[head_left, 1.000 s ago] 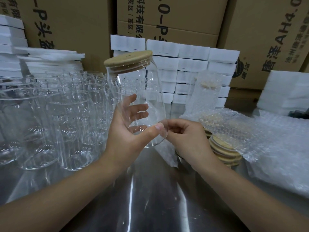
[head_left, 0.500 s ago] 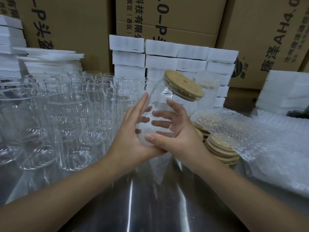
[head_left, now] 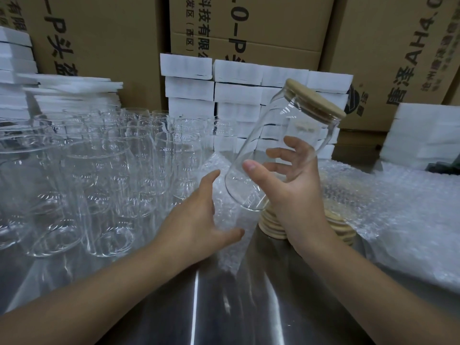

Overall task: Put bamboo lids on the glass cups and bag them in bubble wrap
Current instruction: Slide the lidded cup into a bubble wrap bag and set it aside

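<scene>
R hand (head_left: 293, 192) holds lidded cup (head_left: 281, 148), tilted.

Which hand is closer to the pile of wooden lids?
Right. The right hand, holding the lidded glass cup, hovers directly over the bamboo lids. The left hand is off to their left, on a bubble wrap bag.

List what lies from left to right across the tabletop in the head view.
Cluster of empty clear glass cups → left hand → tilted clear glass cup with round bamboo lid, held in the right hand → stack of round bamboo lids → sheets of clear bubble wrap.
</scene>
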`<state>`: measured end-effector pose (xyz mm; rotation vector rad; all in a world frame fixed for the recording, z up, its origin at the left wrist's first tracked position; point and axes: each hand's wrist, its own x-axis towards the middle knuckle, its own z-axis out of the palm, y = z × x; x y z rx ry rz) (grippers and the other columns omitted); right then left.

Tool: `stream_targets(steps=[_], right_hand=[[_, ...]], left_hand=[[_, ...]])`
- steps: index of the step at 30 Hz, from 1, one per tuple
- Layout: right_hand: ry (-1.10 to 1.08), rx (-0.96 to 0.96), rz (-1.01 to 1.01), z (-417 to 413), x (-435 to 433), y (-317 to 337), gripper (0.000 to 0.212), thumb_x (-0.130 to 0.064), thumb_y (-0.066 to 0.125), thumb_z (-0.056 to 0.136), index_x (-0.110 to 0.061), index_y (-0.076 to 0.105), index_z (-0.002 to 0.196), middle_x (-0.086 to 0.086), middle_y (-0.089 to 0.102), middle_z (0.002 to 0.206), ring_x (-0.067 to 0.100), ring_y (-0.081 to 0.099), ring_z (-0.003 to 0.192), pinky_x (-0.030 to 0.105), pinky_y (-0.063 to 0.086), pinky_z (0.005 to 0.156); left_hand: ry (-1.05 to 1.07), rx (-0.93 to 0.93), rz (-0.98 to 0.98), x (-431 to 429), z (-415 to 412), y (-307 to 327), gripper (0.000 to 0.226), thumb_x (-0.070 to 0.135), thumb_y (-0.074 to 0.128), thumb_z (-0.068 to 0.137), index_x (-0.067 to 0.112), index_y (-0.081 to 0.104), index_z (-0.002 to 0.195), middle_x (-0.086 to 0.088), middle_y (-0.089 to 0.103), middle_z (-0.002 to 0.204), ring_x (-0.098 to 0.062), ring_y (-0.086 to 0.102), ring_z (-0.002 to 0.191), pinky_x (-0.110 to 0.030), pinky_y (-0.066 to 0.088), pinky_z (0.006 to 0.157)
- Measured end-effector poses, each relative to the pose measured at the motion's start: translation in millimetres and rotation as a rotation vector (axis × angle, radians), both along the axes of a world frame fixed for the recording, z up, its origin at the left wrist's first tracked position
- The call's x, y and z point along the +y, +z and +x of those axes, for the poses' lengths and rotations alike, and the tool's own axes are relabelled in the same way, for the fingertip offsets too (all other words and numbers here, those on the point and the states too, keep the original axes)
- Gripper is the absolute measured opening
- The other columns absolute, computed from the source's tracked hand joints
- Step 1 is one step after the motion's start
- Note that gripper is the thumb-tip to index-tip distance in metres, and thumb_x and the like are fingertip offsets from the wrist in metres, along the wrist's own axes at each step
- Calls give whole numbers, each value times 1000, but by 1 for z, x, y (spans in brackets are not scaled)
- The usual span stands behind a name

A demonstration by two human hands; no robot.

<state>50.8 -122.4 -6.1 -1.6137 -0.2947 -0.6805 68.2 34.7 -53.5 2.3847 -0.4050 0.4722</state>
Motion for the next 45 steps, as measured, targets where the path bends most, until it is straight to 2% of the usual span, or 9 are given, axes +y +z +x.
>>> stream_targets(steps=[7,13,22,26,32,37,40,42,45], right_hand=[[-1,10,-17,-1,1,-1,75,-66,73,49,-47,40,112,-15,57,110,-3,61,97,21,53,76],[-9,11,15,1,0,-2,74,-65,74,49,-44,42,111,-11,58,111,3,63,100,34,55,86],[-2,-3,5,1,-1,-3,70,-67,73,50,-45,43,110,-15,59,108,-2,62,97,23,52,76],[0,1,6,1,-1,-2,73,-67,73,50,-44,42,112,-13,59,110,-1,62,98,24,54,81],[-10,21,7,-2,0,-1,69,-67,73,51,-45,43,110,-12,59,111,1,63,99,28,54,84],[150,87,196,2,4,0,81,-55,76,52,-16,52,118,1,69,103,14,68,95,50,52,95],[273,148,339,2,8,3,95,-50,75,50,1,50,125,6,69,95,20,68,89,49,48,100],[314,152,389,1,7,4,99,-49,74,48,2,46,128,3,71,91,16,69,88,40,52,92],[362,187,393,-3,6,5,89,-50,72,47,-6,51,122,1,71,94,9,70,90,34,56,86]], left_hand=[[65,67,158,5,2,2,90,43,68,74,42,14,146,16,63,70,-2,59,74,-25,45,62],[90,99,244,5,-2,5,108,72,69,60,44,6,143,13,51,73,-7,53,70,-29,40,58],[97,-133,348,8,-1,6,85,44,53,85,42,-7,146,7,55,113,-24,62,94,-36,51,77],[105,-205,481,8,3,4,72,35,45,91,41,-1,146,8,62,103,-22,62,89,-31,43,65],[-45,-77,-130,7,11,0,58,20,71,86,45,44,130,12,66,73,-2,62,66,-23,49,64],[-196,207,-748,-1,13,3,47,-9,71,78,25,52,105,-8,69,74,-17,70,65,-31,59,60],[-228,180,-801,-4,11,4,42,-16,72,73,12,46,90,-15,70,93,-24,70,73,-48,60,74],[-261,156,-795,-5,8,5,39,-12,77,70,4,47,89,-8,71,84,-24,71,76,-58,54,81],[-306,88,-746,-6,4,8,31,7,83,60,20,64,81,-17,67,80,-13,68,74,-39,57,77]])
